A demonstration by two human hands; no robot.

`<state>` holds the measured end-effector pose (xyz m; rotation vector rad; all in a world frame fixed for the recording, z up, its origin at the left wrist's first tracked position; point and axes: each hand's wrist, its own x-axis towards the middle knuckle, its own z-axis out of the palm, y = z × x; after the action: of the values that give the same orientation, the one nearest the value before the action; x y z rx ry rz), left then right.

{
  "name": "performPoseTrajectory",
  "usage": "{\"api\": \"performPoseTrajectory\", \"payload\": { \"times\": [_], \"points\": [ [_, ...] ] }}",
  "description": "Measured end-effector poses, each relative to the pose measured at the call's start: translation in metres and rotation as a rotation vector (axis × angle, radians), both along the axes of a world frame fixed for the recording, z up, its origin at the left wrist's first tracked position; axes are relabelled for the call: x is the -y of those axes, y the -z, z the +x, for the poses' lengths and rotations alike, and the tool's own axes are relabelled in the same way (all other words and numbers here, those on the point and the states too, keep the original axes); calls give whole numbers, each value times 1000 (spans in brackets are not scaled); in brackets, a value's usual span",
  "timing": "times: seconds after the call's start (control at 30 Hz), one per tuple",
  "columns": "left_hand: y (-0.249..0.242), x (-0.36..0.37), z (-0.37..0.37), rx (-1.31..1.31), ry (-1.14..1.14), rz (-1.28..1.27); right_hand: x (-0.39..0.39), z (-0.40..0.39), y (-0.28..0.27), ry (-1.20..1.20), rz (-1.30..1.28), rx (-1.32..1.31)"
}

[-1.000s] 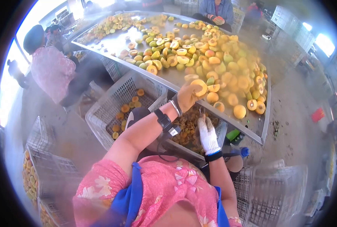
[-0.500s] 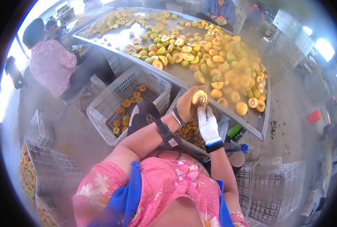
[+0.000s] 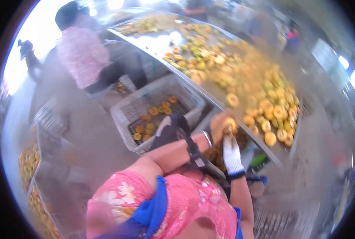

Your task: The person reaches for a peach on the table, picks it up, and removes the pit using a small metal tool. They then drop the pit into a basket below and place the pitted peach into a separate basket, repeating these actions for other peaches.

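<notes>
Clock directions are taken from the fruit half [image 3: 230, 124], which sits in the left hand, just off the near edge of the table. Farthest left, a little below nine o'clock, stand crates [image 3: 52, 163] filled with fruit [image 3: 28, 161]. At ten o'clock a person in a pink shirt [image 3: 81, 57] sits beside the table. At nine o'clock, nearer, a grey crate [image 3: 189, 95] holds scattered halves [image 3: 148, 118]. The left hand [image 3: 219, 125], in a tan glove, grasps the fruit half, cut face showing. At seven o'clock, brown scraps [image 3: 215, 156] lie below. At six o'clock the white-gloved right hand [image 3: 231, 153] points up, its fingers right at the fruit; blur hides whether they grip anything, so I cannot tell. From eleven to three o'clock, the table [image 3: 169, 39] carries a heap of fruit [image 3: 279, 110]. At five o'clock is something green [image 3: 259, 160].
</notes>
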<state>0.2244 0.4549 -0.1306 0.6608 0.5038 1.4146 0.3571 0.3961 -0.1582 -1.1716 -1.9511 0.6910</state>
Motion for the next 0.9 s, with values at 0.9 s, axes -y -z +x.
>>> {"api": "performPoseTrajectory", "payload": {
  "times": [0.9],
  "points": [
    [-23, 10, -3, -35, -69, -155, 6, -3, -9, 45, -384, -139]
  ]
}}
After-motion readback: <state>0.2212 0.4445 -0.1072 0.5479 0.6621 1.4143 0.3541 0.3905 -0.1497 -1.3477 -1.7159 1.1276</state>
